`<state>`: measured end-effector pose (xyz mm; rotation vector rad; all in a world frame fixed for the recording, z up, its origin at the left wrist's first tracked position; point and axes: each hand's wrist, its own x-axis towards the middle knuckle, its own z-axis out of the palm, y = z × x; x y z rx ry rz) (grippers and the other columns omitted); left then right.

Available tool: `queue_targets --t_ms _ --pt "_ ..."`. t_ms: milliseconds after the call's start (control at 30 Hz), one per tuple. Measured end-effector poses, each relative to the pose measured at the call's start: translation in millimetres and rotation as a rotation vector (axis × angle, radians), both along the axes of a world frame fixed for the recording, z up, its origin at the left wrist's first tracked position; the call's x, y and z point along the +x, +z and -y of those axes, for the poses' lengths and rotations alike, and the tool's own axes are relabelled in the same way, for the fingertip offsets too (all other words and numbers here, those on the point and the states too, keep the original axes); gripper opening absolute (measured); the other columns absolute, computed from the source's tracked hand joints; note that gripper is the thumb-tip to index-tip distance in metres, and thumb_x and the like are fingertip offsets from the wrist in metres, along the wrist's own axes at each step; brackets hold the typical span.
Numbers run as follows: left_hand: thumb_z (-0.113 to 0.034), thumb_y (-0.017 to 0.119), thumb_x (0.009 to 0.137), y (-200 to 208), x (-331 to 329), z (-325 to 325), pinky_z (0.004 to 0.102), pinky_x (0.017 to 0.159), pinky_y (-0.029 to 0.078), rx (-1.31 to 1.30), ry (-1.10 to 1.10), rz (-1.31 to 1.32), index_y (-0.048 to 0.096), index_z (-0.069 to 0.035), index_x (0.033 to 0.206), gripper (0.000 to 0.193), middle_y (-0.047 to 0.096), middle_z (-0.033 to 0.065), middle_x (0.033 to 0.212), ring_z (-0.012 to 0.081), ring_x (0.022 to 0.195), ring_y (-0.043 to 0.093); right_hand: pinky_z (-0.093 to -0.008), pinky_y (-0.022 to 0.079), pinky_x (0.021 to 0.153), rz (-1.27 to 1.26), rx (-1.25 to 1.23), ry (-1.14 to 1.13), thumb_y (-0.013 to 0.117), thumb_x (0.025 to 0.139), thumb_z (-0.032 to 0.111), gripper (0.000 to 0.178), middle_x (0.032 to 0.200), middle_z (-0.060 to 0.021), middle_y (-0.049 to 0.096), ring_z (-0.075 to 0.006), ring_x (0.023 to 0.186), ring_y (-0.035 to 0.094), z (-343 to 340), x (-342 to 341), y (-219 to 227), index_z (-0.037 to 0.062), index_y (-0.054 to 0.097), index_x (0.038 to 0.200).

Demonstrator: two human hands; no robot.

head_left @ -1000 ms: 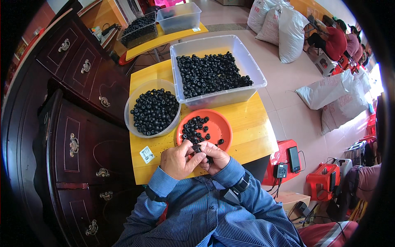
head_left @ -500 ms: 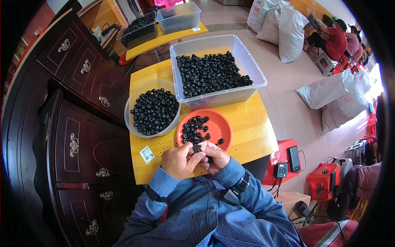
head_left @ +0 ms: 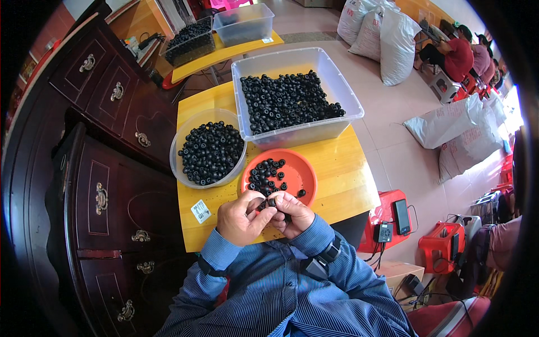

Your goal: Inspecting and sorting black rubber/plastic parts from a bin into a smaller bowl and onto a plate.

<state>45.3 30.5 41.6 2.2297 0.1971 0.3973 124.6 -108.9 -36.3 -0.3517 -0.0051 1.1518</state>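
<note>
My left hand (head_left: 238, 220) and my right hand (head_left: 293, 214) meet just in front of the orange-red plate (head_left: 305, 173). Between their fingertips is a small round black rubber-like part (head_left: 272, 202). My right thumb and fingers pinch it, and my left thumb presses at its near side with the fingers curled. More black shows in the curl of my right fingers, too hidden to name. Several loose black ring-shaped parts (head_left: 263, 173) lie on the left half of the plate, and a single one (head_left: 301, 193) sits by its right rim.
Behind the plate stand a round clear tub (head_left: 175, 147) and a large clear bin (head_left: 351, 104), both holding black parts, on a yellow table (head_left: 348, 168). A dark wooden cabinet (head_left: 120, 196) is close on the left. Red stools (head_left: 387, 216) and white sacks (head_left: 396, 50) are on the right.
My left index finger and thumb have spread apart a little and shifted left. The black part between the fingertips has turned and shows more plainly.
</note>
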Motion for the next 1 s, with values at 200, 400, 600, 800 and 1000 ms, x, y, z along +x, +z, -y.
queue_targets --t_ms 200,400,600,800,1000 --pt "-0.007 0.077 0.079 -14 -1 6 0.0263 0.046 0.043 0.075 0.022 0.237 0.066 -0.004 0.103 0.027 0.056 0.0024 0.059 0.0094 0.049 0.054 -0.0189 0.041 0.057 -0.002 0.039 0.002 0.055 0.100 0.021 0.017 0.084 0.0007 0.056 -0.0050 0.067 0.048 -2 -1 3 0.0073 0.058 0.110" --pt "-0.003 0.077 0.078 -27 -4 0 0.0278 0.048 0.048 0.281 -0.025 0.358 0.067 -0.005 0.102 0.026 0.065 0.0065 0.066 0.0137 0.051 0.062 -0.0191 0.044 0.056 -0.059 0.001 0.000 0.055 0.100 0.020 0.015 0.087 0.0010 0.059 -0.0047 0.066 0.050 -1 -2 1 0.0096 0.058 0.110" --pt "-0.003 0.078 0.077 -20 -1 5 0.0279 0.049 0.049 0.277 -0.022 0.353 0.068 -0.004 0.101 0.027 0.066 0.0074 0.067 0.0147 0.053 0.063 -0.0189 0.044 0.058 -0.051 0.060 0.006 0.055 0.100 0.019 0.014 0.085 0.0002 0.058 -0.0053 0.067 0.050 -1 1 -1 0.0097 0.058 0.110" --pt "-0.005 0.076 0.079 -20 0 7 0.0282 0.051 0.050 0.168 0.029 0.278 0.067 -0.003 0.105 0.028 0.067 0.0079 0.068 0.0165 0.054 0.065 -0.0192 0.042 0.059 -0.004 0.012 -0.007 0.056 0.098 0.021 0.015 0.086 0.0004 0.058 -0.0055 0.068 0.048 -2 2 4 0.0092 0.057 0.108" --pt "-0.008 0.073 0.081 -10 1 -5 0.0280 0.052 0.049 0.125 0.033 0.144 0.066 -0.003 0.105 0.025 0.064 0.0053 0.067 0.0123 0.055 0.061 -0.0206 0.048 0.061 0.008 -0.057 0.058 0.054 0.100 0.026 0.020 0.086 0.0009 0.057 -0.0062 0.069 0.051 -3 3 6 0.0085 0.056 0.110"
